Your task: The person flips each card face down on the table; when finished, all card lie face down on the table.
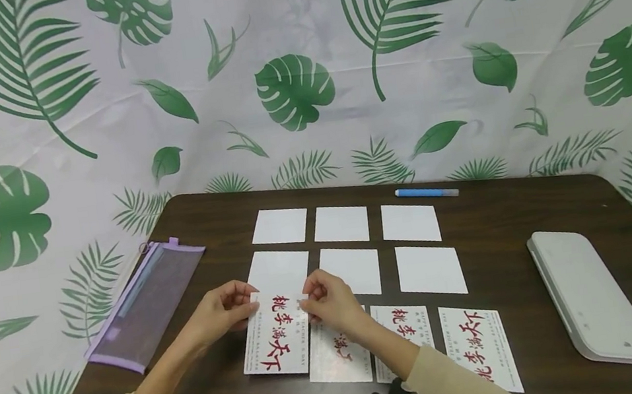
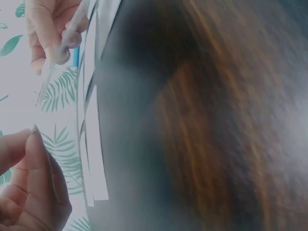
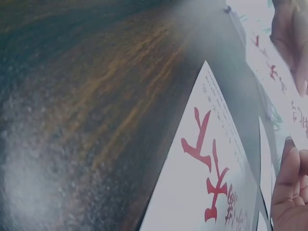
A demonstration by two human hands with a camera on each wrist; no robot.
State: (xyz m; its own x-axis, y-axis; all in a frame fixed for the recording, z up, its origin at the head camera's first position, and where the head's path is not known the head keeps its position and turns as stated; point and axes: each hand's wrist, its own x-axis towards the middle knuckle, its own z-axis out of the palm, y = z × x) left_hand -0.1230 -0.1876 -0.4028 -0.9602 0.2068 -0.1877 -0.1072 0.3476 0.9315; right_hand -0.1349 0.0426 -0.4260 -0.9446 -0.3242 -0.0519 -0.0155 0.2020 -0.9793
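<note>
Both hands hold one white card [image 1: 277, 335] printed with large red characters, tilted up at the front left of the table. My left hand [image 1: 224, 310] pinches its upper left corner, and my right hand [image 1: 329, 298] pinches the upper right corner. From the left wrist view, the left hand [image 2: 31, 187] is low at the left, with the card nearly edge-on. Under my right wrist lies a second printed card [image 1: 338, 364], partly covered. Beside it are another printed card [image 1: 401, 325] and one more at the right [image 1: 478, 342], its characters turned the other way.
Two rows of blank white cards lie beyond the hands, including a back-row card [image 1: 280, 226] and a front-row card [image 1: 430, 270]. A blue marker [image 1: 425, 192] is behind them. A purple mesh pouch [image 1: 150, 305] lies left; a white flat device [image 1: 593, 297] lies right.
</note>
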